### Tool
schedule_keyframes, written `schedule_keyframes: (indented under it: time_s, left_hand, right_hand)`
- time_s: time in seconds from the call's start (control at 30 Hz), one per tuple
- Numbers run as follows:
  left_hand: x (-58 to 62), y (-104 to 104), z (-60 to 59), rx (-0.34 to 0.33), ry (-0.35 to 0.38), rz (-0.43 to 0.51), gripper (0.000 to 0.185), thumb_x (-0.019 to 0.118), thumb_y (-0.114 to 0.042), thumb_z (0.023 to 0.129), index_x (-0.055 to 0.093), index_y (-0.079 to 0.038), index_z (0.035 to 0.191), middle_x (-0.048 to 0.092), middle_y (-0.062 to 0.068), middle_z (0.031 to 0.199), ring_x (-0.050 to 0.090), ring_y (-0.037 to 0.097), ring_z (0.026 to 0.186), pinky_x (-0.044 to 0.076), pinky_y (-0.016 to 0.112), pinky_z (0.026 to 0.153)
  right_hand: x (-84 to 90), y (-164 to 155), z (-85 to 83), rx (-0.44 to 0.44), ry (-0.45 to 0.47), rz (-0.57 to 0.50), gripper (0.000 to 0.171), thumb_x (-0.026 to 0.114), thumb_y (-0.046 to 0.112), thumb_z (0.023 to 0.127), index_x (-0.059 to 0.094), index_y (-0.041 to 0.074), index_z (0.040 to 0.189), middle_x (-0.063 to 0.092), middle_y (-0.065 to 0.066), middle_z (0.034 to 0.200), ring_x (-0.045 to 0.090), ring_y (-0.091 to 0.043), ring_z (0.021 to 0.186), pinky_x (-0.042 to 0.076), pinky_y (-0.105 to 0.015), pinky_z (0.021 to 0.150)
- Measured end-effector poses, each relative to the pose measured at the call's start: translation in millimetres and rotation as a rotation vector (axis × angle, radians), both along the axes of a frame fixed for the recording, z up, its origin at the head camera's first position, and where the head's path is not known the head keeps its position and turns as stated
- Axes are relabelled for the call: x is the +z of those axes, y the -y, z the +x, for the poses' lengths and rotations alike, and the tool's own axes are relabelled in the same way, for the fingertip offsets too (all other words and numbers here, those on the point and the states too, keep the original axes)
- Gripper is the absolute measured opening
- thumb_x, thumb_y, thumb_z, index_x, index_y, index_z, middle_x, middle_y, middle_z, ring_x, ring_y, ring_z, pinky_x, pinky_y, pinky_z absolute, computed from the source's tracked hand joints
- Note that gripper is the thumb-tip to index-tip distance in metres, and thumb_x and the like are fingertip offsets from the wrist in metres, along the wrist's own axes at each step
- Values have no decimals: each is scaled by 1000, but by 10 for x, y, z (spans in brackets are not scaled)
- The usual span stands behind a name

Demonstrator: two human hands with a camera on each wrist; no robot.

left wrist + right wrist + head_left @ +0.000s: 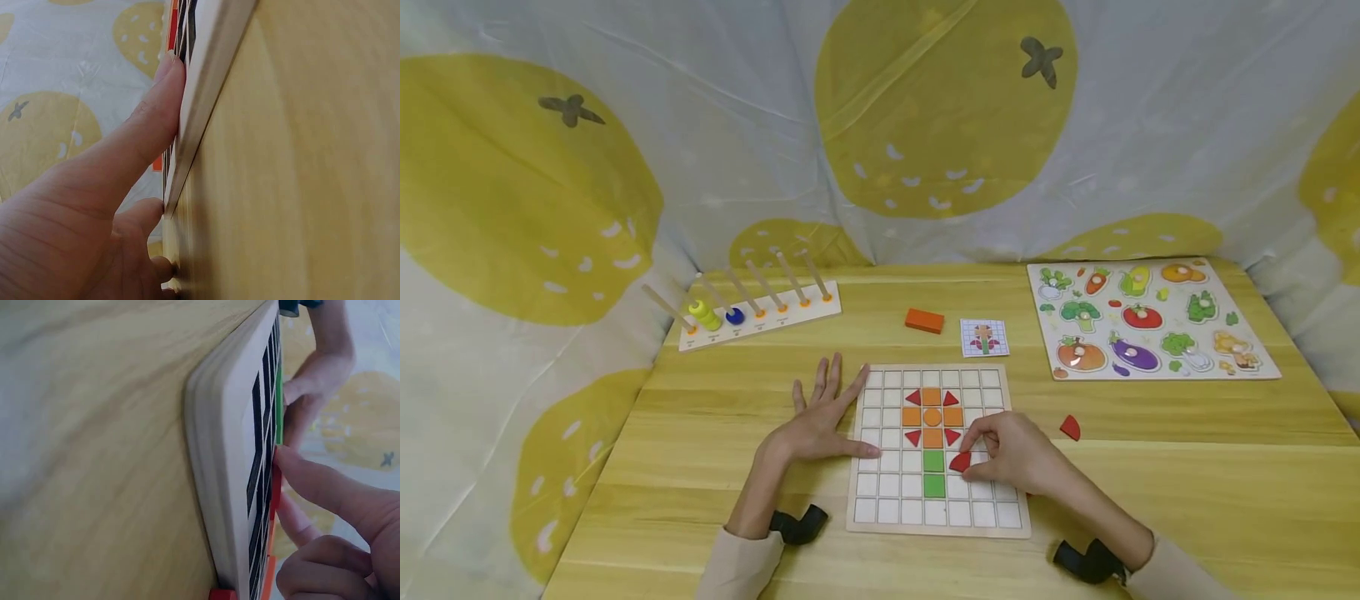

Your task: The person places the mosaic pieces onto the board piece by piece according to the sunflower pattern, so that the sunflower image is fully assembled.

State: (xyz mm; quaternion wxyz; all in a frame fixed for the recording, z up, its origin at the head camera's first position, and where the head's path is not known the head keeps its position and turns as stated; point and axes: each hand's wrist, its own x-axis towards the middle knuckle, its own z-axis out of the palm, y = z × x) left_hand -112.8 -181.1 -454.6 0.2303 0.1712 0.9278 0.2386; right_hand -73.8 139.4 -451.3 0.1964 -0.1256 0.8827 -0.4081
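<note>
While the left hand (816,425) lies flat beside the board (880,517), the right hand (1011,457) pinches a red piece (959,462); it seems light, stiff, best held by edges.

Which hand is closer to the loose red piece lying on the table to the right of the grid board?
Right. The right hand is just left of the red piece; the left hand lies beyond the board's far edge.

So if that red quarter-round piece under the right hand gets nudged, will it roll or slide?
The red piece looks flat and thin, so it likely slides, not rolls. Probably stiff and light: the right hand pinches it with fingertips alone. The grid board may shift; the left hand steadies it.
</note>
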Motion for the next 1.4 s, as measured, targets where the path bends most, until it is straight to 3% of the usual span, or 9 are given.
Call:
schedule_keyframes:
  time_s: [0.3,0.6,1.2,1.4]
  left_hand:
    - [19,6,-2,5,1,5,123,84,-57,80,3,-25,168,-29,20,169,-29,43,156,-20,78,114]
    - [15,7,-15,5,1,4,124,84,-56,80,3,-25,168,-29,19,169,-29,42,156,-21,78,114]
    - [24,-3,-3,-1,0,-6,123,84,-57,81,2,-26,168,-28,19,169,-29,42,156,-21,78,114]
    - [24,12,10,2,-1,35,124,84,-59,80,3,-25,168,-28,19,169,-29,41,156,-23,76,114]
  right_hand:
    - [-22,-27,-56,75,-26,-57,17,91,15,78,82,19,91,36,8,55,34,-6,52,27,-21,53]
    - [-43,-43,-125,164,28,-139,16,88,10,81,83,15,95,36,9,54,31,-3,51,25,-19,53]
    - [-54,-58,-106,133,68,-144,18,88,10,80,82,14,97,37,6,55,33,-6,53,26,-21,53]
    - [42,-289,-126,134,64,-151,22,86,17,85,81,13,106,33,6,58,30,-4,54,27,-21,54]
